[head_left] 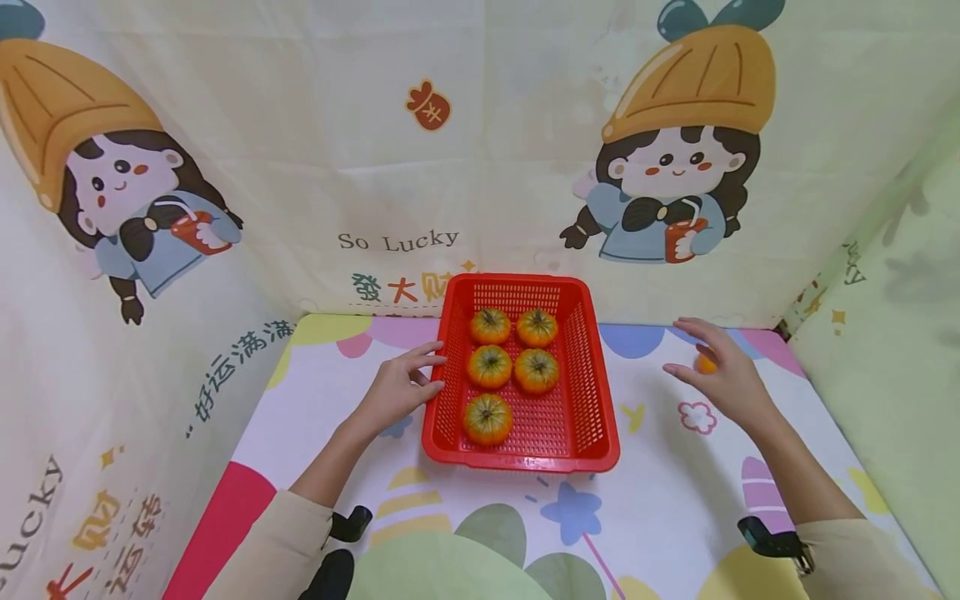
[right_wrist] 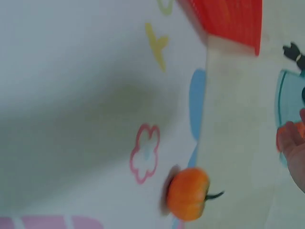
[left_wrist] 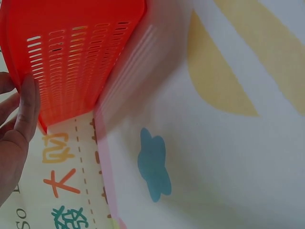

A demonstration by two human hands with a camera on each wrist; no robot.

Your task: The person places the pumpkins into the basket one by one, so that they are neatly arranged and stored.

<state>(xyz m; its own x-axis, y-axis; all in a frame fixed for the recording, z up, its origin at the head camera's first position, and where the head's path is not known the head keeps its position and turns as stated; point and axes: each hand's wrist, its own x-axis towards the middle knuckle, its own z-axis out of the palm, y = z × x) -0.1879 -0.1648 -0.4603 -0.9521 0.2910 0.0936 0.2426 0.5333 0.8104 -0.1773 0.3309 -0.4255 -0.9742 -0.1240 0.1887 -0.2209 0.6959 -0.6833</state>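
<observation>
A red plastic basket (head_left: 577, 375) with slotted sides stands on the table. Inside it sit several small orange pumpkins (head_left: 489, 367) with greenish tops. At the basket's left rim, my left hand (head_left: 397, 385) rests its fingertips, the fingers loosely spread; the left wrist view shows fingers (left_wrist: 28, 105) against the basket's outer wall (left_wrist: 71, 57). To the right, my right hand (head_left: 723, 375) hangs in the air with fingers and thumb apart, holding nothing. Beneath it is another small pumpkin (head_left: 707, 363), partly hidden in the head view; its dark stem shows in the right wrist view.
A printed cloth wall (head_left: 510, 192) rises right behind the basket, with more cloth at the left and right sides. The tabletop (head_left: 645, 467) bears colourful printed shapes. Dark straps (head_left: 772, 537) sit on both wrists.
</observation>
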